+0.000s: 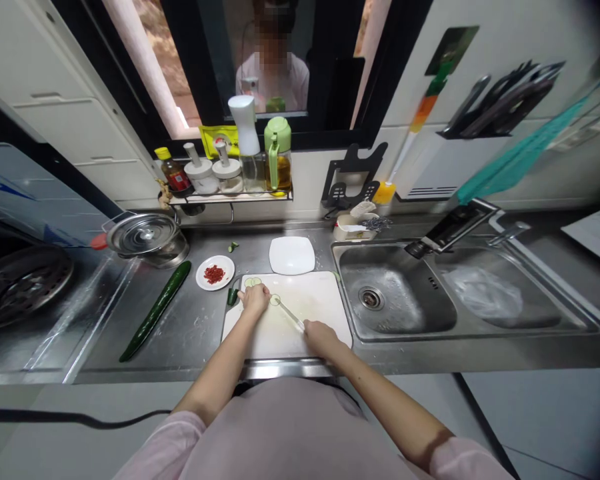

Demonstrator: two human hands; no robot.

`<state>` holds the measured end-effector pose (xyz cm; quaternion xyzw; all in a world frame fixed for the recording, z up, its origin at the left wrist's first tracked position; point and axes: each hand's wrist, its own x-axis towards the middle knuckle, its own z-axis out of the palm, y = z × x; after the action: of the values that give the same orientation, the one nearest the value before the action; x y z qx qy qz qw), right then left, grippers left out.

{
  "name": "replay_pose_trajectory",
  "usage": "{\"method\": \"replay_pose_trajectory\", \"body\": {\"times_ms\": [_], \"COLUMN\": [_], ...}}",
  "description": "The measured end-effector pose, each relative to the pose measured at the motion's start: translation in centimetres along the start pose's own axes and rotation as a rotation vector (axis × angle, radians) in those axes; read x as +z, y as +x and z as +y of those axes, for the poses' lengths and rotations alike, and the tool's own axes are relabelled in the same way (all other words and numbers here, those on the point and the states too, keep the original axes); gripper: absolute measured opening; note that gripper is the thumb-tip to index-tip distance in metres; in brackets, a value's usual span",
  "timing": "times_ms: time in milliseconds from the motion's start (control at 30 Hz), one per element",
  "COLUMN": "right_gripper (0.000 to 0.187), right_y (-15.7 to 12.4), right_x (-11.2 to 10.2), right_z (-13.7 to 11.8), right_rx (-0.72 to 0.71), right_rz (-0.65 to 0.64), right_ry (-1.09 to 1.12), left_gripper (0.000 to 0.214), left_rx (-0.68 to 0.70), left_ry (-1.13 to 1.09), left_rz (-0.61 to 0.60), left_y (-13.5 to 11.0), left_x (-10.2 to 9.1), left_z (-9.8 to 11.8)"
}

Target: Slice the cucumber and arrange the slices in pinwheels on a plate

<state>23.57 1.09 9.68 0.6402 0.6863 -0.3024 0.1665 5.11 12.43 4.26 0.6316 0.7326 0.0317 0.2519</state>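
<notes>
My right hand (323,339) is wrapped round the handle of a knife (293,316), whose blade points up and left over the white cutting board (285,340). A pale round cucumber slice (275,300) is at the blade's tip. Beside it, my left hand (255,300) is low over the board with its fingers curled together; whatever they hold is hidden. More cucumber slices (253,282) lie on the board just beyond its fingers. A dark green cucumber end piece (233,297) is at the board's left edge, close to my left thumb.
A whole cucumber (156,312) and a plate of chopped red pieces (215,273) are to the left, near a lidded steel pot (150,240). Behind the board is a white square plate (292,255). A double sink (395,327) adjoins on the right. Seasoning bottles stand on a rack (230,197).
</notes>
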Motion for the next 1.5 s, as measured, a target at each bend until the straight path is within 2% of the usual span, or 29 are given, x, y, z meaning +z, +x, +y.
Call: {"method": "replay_pose_trajectory", "body": {"times_ms": [300, 500, 700, 1000, 1167, 1500], "right_gripper": [0.034, 0.03, 0.031, 0.031, 0.03, 0.032], "right_y": [1.0, 0.3, -0.8, -0.7, -0.5, -0.2], "right_x": [-0.5, 0.9, 2.0, 1.2, 0.7, 0.9], "right_z": [-0.6, -0.3, 1.0, 3.9, 4.9, 4.4], "right_rx": [-0.019, -0.006, 0.067, 0.17, 0.227, 0.205], "right_rz": [0.01, 0.086, 0.16, 0.196, 0.233, 0.201], "right_ry": [0.003, 0.023, 0.103, 0.128, 0.124, 0.069], "left_gripper": [0.01, 0.011, 0.013, 0.02, 0.02, 0.008], "left_rx": [-0.007, -0.002, -0.003, 0.004, 0.049, 0.02], "left_ry": [0.002, 0.02, 0.057, 0.045, 0.018, -0.182], "left_rz": [-0.006, -0.006, 0.024, 0.127, 0.128, 0.118], "left_y": [0.2, -0.1, -1.1, -2.4, -3.1, -4.4], "left_x": [0.1, -0.3, 0.0, 1.2, 1.4, 1.3], "left_z": [-0.2, 0.0, 0.6, 0.9, 1.1, 1.7]}}
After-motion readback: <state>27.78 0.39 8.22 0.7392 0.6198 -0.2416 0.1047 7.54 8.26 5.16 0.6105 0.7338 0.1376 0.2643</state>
